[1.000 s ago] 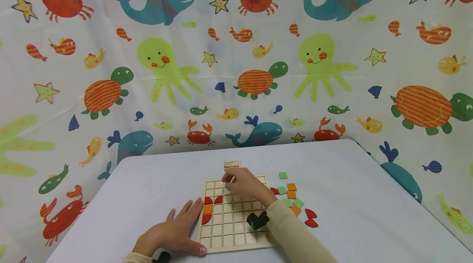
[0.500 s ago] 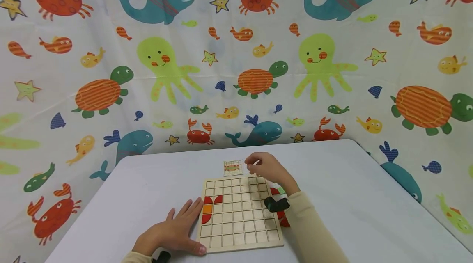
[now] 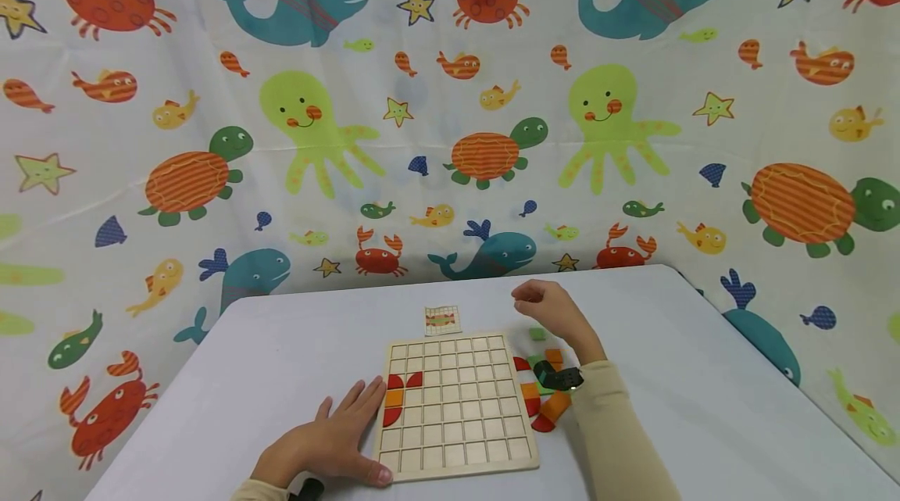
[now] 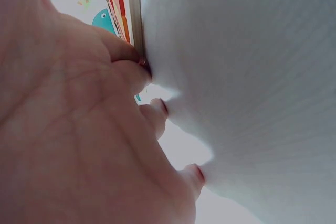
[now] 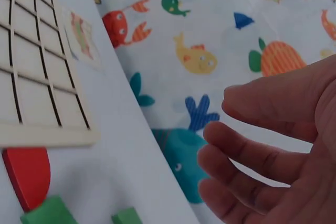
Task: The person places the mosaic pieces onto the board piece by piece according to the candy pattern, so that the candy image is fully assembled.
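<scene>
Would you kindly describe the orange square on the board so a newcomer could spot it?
On the white table lies a gridded board. In its left column, beside the left hand, sits the square. It alone in the grid is orange; the three red pieces there have curved edges.

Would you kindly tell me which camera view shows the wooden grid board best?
The head view: nearly the whole wooden grid board shows, with the left hand at its left edge. The left wrist view catches only a narrow, steeply angled strip; the right wrist view shows just one cropped corner section.
</scene>
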{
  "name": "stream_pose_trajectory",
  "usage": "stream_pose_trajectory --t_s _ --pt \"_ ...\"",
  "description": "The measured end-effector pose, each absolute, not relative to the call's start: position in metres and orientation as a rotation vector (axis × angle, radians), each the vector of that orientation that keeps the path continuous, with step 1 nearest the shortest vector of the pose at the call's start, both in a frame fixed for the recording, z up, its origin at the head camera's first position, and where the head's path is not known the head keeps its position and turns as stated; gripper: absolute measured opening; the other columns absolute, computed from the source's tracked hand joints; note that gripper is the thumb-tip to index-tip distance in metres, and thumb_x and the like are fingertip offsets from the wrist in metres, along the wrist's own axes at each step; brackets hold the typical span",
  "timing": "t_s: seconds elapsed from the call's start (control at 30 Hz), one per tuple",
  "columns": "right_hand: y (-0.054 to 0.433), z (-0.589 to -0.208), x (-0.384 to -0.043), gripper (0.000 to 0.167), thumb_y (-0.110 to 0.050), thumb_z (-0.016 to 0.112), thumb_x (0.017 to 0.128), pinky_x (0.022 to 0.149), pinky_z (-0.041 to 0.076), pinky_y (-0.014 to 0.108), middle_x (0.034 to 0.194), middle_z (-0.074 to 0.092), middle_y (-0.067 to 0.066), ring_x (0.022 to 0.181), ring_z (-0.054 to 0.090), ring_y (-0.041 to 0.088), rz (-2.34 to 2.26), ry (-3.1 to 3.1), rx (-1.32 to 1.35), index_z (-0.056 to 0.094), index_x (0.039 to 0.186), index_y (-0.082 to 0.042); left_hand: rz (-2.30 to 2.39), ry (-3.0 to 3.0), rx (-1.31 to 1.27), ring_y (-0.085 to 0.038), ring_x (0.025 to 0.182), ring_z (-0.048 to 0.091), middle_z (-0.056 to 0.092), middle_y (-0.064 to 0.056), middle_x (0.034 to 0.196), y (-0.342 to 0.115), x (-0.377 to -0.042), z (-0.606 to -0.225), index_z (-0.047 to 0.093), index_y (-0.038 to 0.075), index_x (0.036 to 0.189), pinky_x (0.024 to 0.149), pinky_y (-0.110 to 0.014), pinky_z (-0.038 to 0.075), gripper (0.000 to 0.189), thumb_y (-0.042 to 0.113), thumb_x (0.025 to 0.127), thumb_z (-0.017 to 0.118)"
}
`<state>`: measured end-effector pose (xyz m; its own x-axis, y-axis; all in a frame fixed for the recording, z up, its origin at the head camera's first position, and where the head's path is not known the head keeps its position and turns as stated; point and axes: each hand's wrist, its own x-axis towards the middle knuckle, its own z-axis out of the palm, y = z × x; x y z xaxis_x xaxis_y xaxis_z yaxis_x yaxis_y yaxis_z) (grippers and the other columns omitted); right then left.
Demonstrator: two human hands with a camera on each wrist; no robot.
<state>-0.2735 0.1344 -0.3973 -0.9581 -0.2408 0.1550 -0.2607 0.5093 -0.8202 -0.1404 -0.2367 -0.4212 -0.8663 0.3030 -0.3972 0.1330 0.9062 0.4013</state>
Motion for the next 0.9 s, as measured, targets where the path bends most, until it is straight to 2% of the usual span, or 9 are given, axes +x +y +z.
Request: stream_pose_trajectory --t_s 0.17,0.47,0.9 --pt "0.145 -0.408 -0.279 0.026 -0.009 0.068 0.104 0.103 0.055 0.053 0.119 0.073 0.016 0.109 0.066 0.033 1.425 -2.802 0.281 0.071 0.127 0.005 0.508 2.607 0.312 -0.042 0.162 0.011 0.023 -0.012 0.176 -0.237 -0.140 -0.422 0.028 0.010 0.170 0.120 -0.078 0.000 0.127 0.061 0.073 0.092" --pt "0.152 -0.425 -0.282 0.023 -0.009 0.072 0.099 0.099 0.055 0.053 0.115 0.071 0.017 0.107 0.062 0.036 1.309 -2.968 0.112 0.073 0.120 0.002 0.505 2.602 0.303 -0.042 0.162 0.010 0.022 -0.012 0.177 -0.237 -0.140 -0.423 0.027 0.010 0.170 0.120 -0.078 0.000 0.127 0.061 0.074 0.092" --pt "0.155 -0.433 -0.283 0.019 -0.005 0.078 0.093 0.092 0.057 0.048 0.108 0.066 0.015 0.097 0.059 0.032 1.238 -3.073 0.112 0.071 0.110 -0.001 0.508 2.596 0.313 -0.041 0.163 0.009 0.021 -0.012 0.177 -0.238 -0.142 -0.423 0.025 0.009 0.171 0.120 -0.078 -0.001 0.129 0.062 0.074 0.092"
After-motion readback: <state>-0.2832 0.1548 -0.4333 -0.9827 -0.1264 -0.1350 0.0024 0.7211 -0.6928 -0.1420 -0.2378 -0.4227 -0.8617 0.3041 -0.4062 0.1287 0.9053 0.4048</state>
